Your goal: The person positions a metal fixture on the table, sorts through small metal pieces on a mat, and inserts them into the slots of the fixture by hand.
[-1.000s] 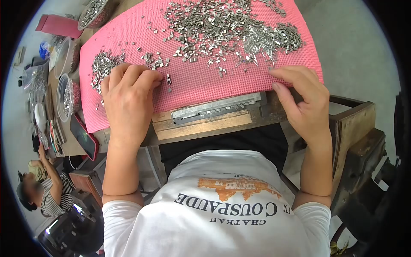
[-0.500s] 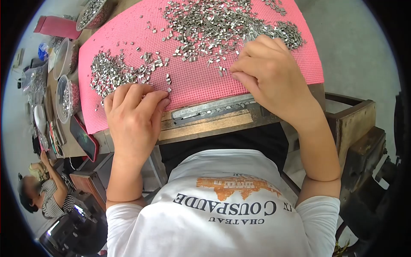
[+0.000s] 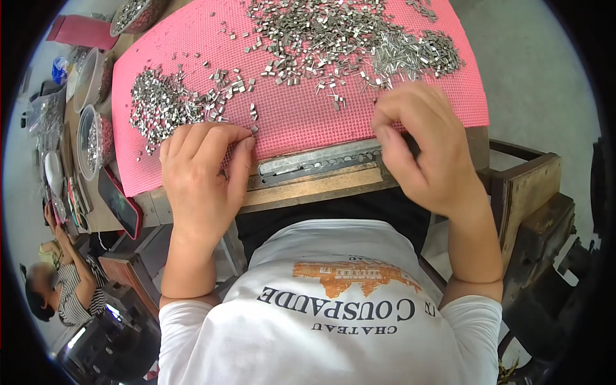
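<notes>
My left hand (image 3: pixel 204 163) rests at the near edge of the pink mat (image 3: pixel 282 131). Its thumb and index fingertip come together beside a small metal piece (image 3: pixel 254 129); whether they grip anything is too small to tell. Over the mat's near right edge is my right hand (image 3: pixel 427 144), fingers curled and thumb close to the index finger; anything inside is hidden. Between the hands, a slotted metal strip (image 3: pixel 321 163) lies along the bench edge with small pieces in a row. Beyond my right hand are thin metal pins (image 3: pixel 401 58).
Small metal pieces form a left pile (image 3: pixel 157 106) and a larger far pile (image 3: pixel 314 38). Plastic tubs (image 3: pixel 96 144) and a red-cased phone (image 3: pixel 120 204) stand at left. A wooden frame (image 3: pixel 526 173) is at right. Another person (image 3: pixel 74 282) sits at lower left.
My right hand has moved right and nearer to me, away from the loose pins, uncovering them. My left hand stays almost in place, its thumb slightly shifted. The view has shifted a little.
</notes>
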Tool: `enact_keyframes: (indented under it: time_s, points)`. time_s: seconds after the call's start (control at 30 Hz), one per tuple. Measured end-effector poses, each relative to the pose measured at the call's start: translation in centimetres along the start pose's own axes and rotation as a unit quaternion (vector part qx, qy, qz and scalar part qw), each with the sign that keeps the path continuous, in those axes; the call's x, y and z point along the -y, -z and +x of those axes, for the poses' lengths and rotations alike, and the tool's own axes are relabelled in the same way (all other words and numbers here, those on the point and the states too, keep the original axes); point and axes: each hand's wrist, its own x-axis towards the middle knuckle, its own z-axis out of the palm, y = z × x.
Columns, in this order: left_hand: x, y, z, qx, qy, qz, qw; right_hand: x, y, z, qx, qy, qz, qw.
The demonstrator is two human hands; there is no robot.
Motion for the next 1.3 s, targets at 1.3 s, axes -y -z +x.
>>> enact_keyframes:
  time_s: [1.3]
  points:
    - [-6.4,-3.4,1.4,-0.028,-0.103,-0.148,0.983,0.9,-0.8,-4.2,-0.046,0.021,-0.05,0.997]
